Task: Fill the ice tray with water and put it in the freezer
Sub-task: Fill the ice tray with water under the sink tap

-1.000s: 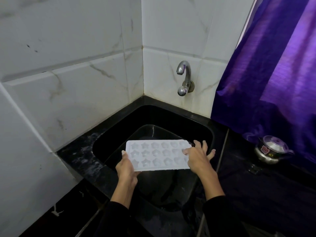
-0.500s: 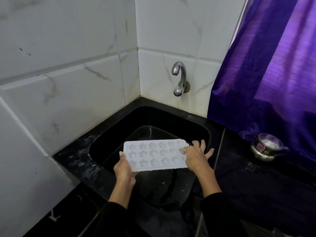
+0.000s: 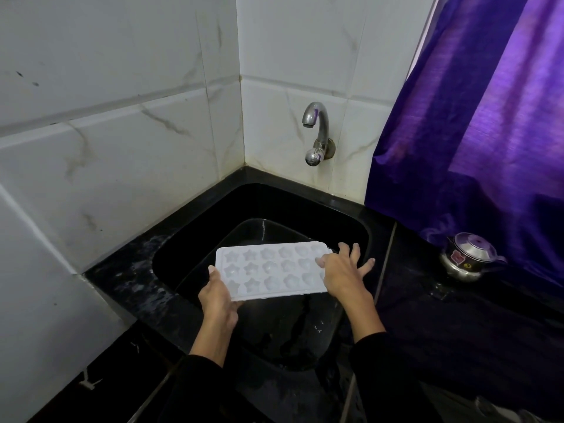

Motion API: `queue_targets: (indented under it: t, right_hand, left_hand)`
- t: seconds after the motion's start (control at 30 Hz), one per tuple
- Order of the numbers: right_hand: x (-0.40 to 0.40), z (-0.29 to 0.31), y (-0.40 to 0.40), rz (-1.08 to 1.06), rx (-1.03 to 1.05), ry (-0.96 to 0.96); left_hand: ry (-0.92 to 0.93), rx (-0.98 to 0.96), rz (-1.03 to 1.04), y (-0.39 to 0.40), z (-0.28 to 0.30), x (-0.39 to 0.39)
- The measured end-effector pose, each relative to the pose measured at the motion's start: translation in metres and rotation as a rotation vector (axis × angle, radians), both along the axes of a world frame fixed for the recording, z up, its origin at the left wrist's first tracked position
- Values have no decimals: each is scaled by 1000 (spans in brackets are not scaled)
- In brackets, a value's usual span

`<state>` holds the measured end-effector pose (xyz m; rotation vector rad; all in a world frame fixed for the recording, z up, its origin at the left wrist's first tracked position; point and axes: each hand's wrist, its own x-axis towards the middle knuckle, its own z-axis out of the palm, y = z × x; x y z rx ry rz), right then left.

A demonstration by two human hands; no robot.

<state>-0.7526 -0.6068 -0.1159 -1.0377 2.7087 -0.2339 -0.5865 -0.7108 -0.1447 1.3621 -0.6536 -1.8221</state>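
Both hands carry the ice tray (image 3: pixel 271 271) over the black sink (image 3: pixel 351 215). At the tray's 9 o'clock end the left hand (image 3: pixel 218 296) grips the near corner, thumb on top of the rim and fingers curled underneath. At the 3 o'clock end the right hand (image 3: pixel 341 274) takes the short edge with the thumb on top, while the other fingers are spread and stretch out past the rim; whether any of them bear on the underside cannot be told.

White and flat, the tray has three rows of star and flower cups, and it hangs roughly level above a dark basin (image 3: pixel 265 236) that sits inside the sink. No water is plainly visible in the cups. At 12 o'clock from the tray, up on the tiled wall (image 3: pixel 122 148), the tap (image 3: pixel 317 129) shows no stream. On the counter (image 3: pixel 457 315) at 3 o'clock a small steel pot (image 3: pixel 471 257) stands near a purple curtain (image 3: pixel 488 117), well apart from the tray.

Judged by its look, the tray is thin moulded plastic: light when empty, a little bendy along its length, and slick once wet. Filled, it will likely sag in the middle and slop at any tilt, so a hold at both short ends, thumbs on the rim and fingers flat beneath, seems the safest way to keep it level on the way to the freezer.
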Motion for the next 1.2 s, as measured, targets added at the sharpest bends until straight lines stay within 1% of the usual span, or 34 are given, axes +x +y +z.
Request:
queue_targets:
  t: [0.1, 0.27, 0.47, 0.73, 1.2]
  right_hand:
    - [3, -1, 2, 30, -7, 12]
    - [4, 0, 4, 5, -15, -2]
    - [8, 3, 2, 19, -141, 33]
    - [23, 2, -3, 122, -65, -31]
    - [25, -2, 2, 106, -60, -20]
  left_hand:
    - [-2, -5, 3, -2, 0, 1]
    - [-8, -10, -5, -2, -1, 2]
    - [-8, -17, -7, -2, -1, 1]
    - [3, -14, -15, -1, -1, 0]
    - [6, -17, 2, 0, 0, 3]
